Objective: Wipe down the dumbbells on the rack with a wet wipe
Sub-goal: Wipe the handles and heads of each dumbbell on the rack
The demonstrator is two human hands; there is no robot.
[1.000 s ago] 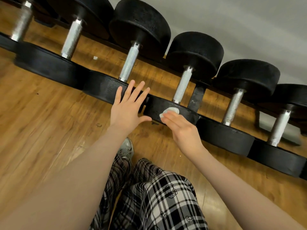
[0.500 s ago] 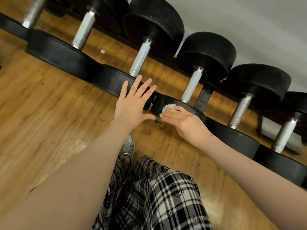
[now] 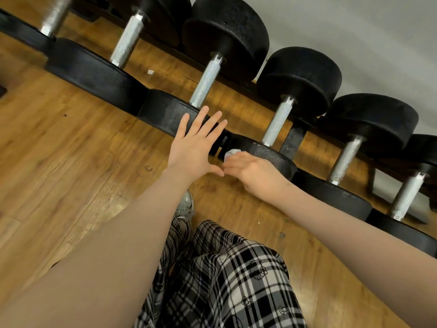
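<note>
The left hand (image 3: 194, 147) lies flat, fingers straight, on the near head of one dumbbell (image 3: 170, 110). Just at its three o'clock, the right hand (image 3: 250, 171) pinches the wet wipe (image 3: 231, 153) against the next weight (image 3: 272, 155). To wipe well, I'd press firmly and sweep around the whole rim toward five o'clock.

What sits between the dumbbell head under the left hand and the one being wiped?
Head view: a black rack bracket fills the narrow gap between those heads; the wet wipe lies just right of it.
</note>
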